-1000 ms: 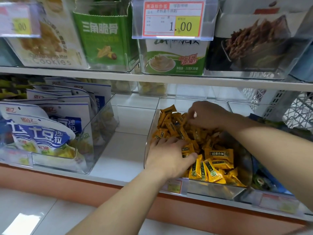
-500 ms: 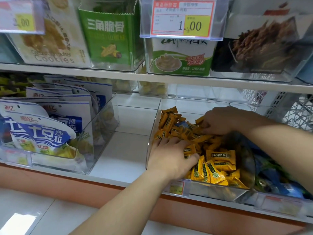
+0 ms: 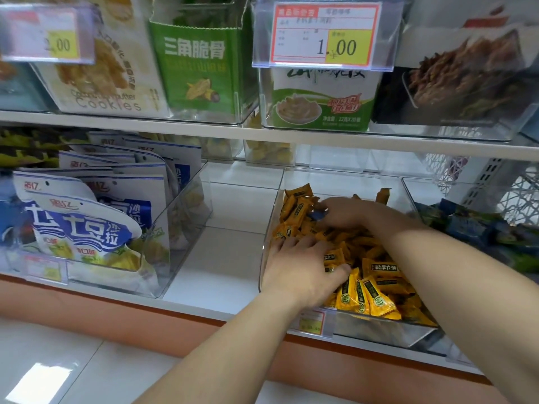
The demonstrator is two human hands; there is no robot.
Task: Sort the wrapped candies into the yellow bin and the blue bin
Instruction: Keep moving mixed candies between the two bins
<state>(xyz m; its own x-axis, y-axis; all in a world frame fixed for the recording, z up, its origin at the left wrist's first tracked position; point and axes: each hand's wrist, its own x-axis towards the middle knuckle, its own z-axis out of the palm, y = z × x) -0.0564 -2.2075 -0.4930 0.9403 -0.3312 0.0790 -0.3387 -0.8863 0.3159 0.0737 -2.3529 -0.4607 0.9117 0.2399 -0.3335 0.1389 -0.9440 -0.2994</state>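
Fingers (image 3: 309,244) of the left hand (image 3: 303,271) lie spread and fairly straight on top of the small yellow wrapped candies (image 3: 370,295), pressing on the pile at the front left of the clear plastic bin (image 3: 271,228) that holds them. The thumb stretches out to the right across one yellow wrapper, and I see nothing gripped in this hand.

Further back in the same bin, the right hand (image 3: 350,212) reaches in from the right, its forearm crossing over the pile. Its fingers (image 3: 329,204) bend down towards a small blue wrapped candy (image 3: 316,214) that sits among the yellow ones near the back left. The fingertips are touching or just beside that blue wrapper, but I cannot tell whether they pinch it.

Just beside this bin on the right stands a second clear plastic bin (image 3: 466,182), filled with dark blue and green wrapped candies (image 3: 472,228). Both bins rest on a white shelf (image 3: 218,258), with a small price label (image 3: 312,320) clipped to its front edge below the left wrist.

To the left I see another clear bin of blue-and-white snack pouches (image 3: 87,228), standing upright. On the shelf above, a green carton (image 3: 201,68) stands in a clear tray, and a red-framed price tag reading 1.00 (image 3: 323,33) hangs to its right.
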